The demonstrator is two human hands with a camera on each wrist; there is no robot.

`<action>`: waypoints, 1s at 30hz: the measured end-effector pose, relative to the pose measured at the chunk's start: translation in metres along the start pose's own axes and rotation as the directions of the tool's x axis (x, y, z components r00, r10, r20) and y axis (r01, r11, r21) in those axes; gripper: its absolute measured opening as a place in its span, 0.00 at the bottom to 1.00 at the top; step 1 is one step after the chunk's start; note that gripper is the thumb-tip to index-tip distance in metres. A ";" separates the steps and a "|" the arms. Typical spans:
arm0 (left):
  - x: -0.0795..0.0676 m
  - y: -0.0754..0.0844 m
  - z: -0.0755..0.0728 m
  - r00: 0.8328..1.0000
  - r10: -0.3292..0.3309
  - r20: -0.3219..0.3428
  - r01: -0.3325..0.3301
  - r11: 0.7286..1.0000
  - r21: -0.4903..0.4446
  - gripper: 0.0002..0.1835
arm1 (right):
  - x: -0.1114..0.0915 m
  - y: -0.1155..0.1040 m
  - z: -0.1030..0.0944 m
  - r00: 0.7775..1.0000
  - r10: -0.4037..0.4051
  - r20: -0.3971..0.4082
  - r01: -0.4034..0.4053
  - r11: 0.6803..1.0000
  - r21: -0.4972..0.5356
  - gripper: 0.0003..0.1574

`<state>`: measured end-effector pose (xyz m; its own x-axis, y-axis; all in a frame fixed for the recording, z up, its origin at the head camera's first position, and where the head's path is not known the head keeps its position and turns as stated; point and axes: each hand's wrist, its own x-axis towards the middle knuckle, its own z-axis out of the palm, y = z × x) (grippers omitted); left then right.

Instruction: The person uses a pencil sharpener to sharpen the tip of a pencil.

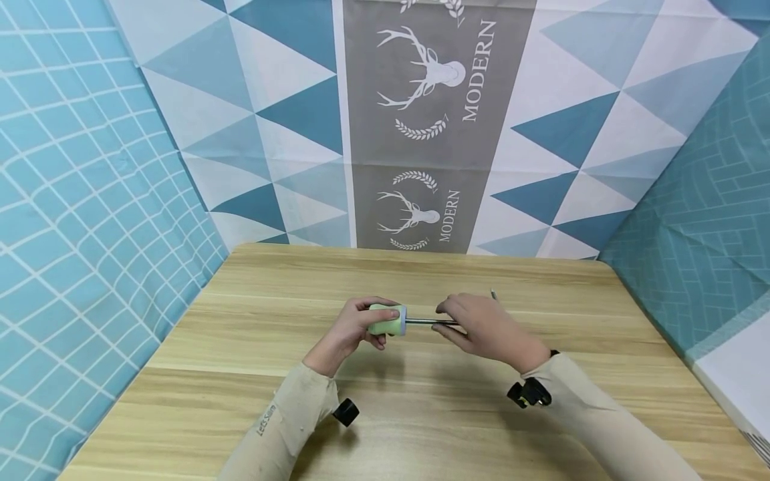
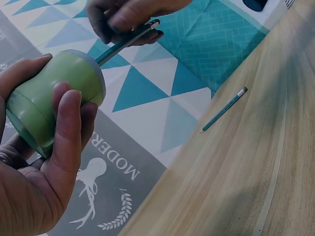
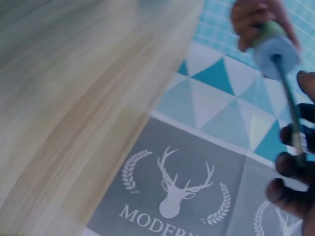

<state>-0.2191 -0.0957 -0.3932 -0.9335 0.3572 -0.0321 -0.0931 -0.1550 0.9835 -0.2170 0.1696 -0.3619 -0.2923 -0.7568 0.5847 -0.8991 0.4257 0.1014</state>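
Observation:
My left hand grips a rounded green pencil sharpener with a blue-grey end face, lying sideways above the table. From that face a dark green pencil sticks out toward the right, its tip hidden inside the sharpener. My right hand pinches the pencil near its eraser end. In the right wrist view the right hand's fingers lie around the pencil's banded end, somewhat blurred. A second green pencil rests on the table beyond the right hand, mostly covered by it in the head view.
The wooden table spreads under both hands. Behind it hangs a patterned cloth with triangles and deer heads. Blue tiled cloth borders the left, teal cloth the right. A white object stands at the right edge.

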 end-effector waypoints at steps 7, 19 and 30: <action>0.001 0.000 0.000 1.000 -0.005 -0.003 0.005 1.000 0.000 0.19 | -0.002 0.003 0.018 0.947 -0.306 -0.095 0.243 0.881 -0.407 0.18; 0.000 -0.001 0.002 1.000 -0.019 0.006 0.019 1.000 0.018 0.18 | 0.002 0.007 0.023 0.893 -0.450 -0.016 0.389 0.789 -0.475 0.17; 0.001 -0.001 -0.002 1.000 -0.029 -0.006 0.029 1.000 -0.002 0.15 | 0.010 0.003 0.025 0.989 -0.134 0.060 0.117 0.965 0.236 0.16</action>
<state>-0.2208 -0.0969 -0.3947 -0.9325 0.3558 -0.0621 -0.1213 -0.1467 0.9817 -0.2309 0.1512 -0.3757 -0.1880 -0.8354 0.5166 -0.9784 0.2054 -0.0240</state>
